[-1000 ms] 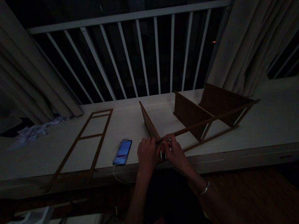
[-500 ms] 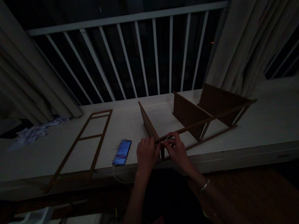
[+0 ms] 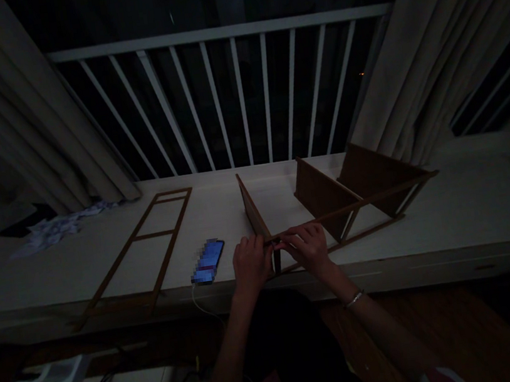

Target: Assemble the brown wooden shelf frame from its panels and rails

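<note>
A partly built brown wooden shelf (image 3: 331, 196) lies on its side on a pale ledge (image 3: 477, 217), its panels standing upright. My left hand (image 3: 250, 264) is closed around the near corner of the frame where a thin rail meets the near panel (image 3: 253, 213). My right hand (image 3: 309, 248) rests just right of it, its fingers curled over the upper rail (image 3: 356, 202) near that same corner. Whether a small tool or fastener sits between the fingers is too dark to tell.
A flat ladder-shaped wooden side frame (image 3: 142, 248) lies on the ledge to the left. A lit phone (image 3: 208, 261) with a white cable lies just left of my left hand. Crumpled papers (image 3: 60, 226) sit far left. A white railing (image 3: 241, 92) and curtains stand behind.
My right hand has slid to the right along the upper rail, and its wrist has swung outward. My left hand has stayed on the corner.
</note>
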The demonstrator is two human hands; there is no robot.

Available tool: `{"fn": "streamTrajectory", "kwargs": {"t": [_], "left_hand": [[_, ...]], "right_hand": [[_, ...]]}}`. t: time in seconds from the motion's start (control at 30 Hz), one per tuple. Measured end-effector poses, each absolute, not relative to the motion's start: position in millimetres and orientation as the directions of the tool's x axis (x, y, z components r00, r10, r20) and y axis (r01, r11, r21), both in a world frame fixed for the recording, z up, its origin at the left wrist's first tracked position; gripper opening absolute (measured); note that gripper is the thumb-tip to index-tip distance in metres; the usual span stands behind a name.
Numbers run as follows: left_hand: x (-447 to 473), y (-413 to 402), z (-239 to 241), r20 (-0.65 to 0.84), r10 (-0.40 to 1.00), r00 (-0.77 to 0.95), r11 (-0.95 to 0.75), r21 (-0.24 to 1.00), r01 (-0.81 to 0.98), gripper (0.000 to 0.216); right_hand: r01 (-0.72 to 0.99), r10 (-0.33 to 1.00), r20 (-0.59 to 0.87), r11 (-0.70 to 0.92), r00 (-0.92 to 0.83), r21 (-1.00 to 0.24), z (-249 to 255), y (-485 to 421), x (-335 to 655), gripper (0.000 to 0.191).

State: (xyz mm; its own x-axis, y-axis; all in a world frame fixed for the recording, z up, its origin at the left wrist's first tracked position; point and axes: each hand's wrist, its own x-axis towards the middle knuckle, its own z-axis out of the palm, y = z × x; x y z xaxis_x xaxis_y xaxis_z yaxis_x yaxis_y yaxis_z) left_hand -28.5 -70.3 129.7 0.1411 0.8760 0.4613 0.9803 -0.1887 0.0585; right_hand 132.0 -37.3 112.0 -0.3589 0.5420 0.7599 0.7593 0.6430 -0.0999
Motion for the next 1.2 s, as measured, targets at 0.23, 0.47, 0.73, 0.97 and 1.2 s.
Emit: {"fn": "streamTrajectory", "kwargs": {"t": [0.23, 0.47, 0.73, 0.97, 1.2], "left_hand": [[-27.8, -70.4, 131.4, 0.456, 0.880, 0.134, -0.186, 0.070, 0.980, 0.019], [-27.8, -72.0, 131.3, 0.463, 0.876, 0.138, -0.195, 0.078, 0.978, 0.019], [-26.3, -73.8, 132.8, 0.457, 0.880, 0.127, -0.189, 0.093, 0.978, 0.020], [-29.8, -75.5, 133.6, 0.442, 0.882, 0.162, -0.220, 0.083, 0.972, 0.022], [-29.6, -76.2, 134.9, 0.453, 0.876, 0.163, -0.226, 0.088, 0.970, 0.022]], "right_hand": [[0.798, 0.587, 0.755, 0.585, -0.292, -0.145, 115.2, -44.4, 126.6, 0.015], [0.808, 0.606, 0.696, 0.586, -0.385, -0.063, 133.7, -52.7, 124.2, 0.015], [0.687, 0.540, 0.509, 0.711, -0.671, 0.150, 150.6, -52.8, 118.1, 0.015], [0.731, 0.599, 0.485, 0.670, -0.637, 0.131, 148.2, -52.1, 110.4, 0.017], [0.748, 0.636, 0.480, 0.660, -0.604, 0.069, 147.0, -53.4, 108.6, 0.013]]}}
